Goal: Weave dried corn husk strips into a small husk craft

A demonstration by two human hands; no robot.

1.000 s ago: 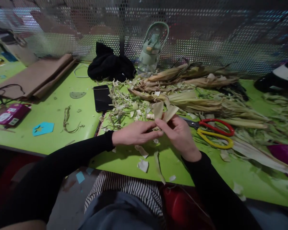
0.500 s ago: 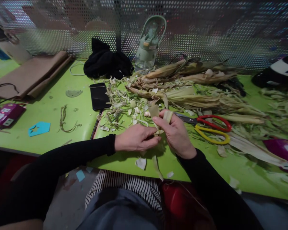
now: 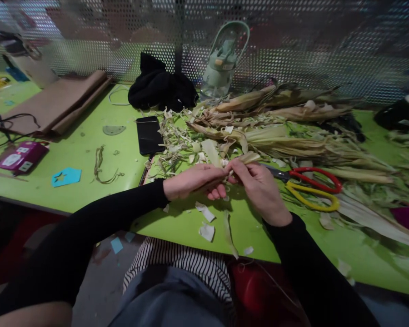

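Pale strips of corn husk (image 3: 211, 152) stick out from between my two hands, above the green table's near part. My left hand (image 3: 199, 180) is closed round the lower part of the husk, its fingers curled beneath. With thumb and fingertips, my right hand (image 3: 257, 188) pinches the husk right beside the left fingertips. Part of the piece is hidden by the fingers. Just right of my right hand lie scissors (image 3: 313, 188) with one red and one yellow handle. Small cut husk scraps (image 3: 206, 230) lie below my hands.
Beyond my hands lies a heap of dried corn husks (image 3: 286, 141). A phone (image 3: 150, 135), black cloth (image 3: 163, 88) and green water bottle (image 3: 221, 68) stand or lie behind. Brown paper (image 3: 54, 104), a purple box (image 3: 23, 157) and a blue paper piece (image 3: 66, 177) are leftward.
My left hand has shifted and turned flatter around the husk, and my right fingers have moved in against it. Another scrap now lies below my hands. The view has swung slightly left.
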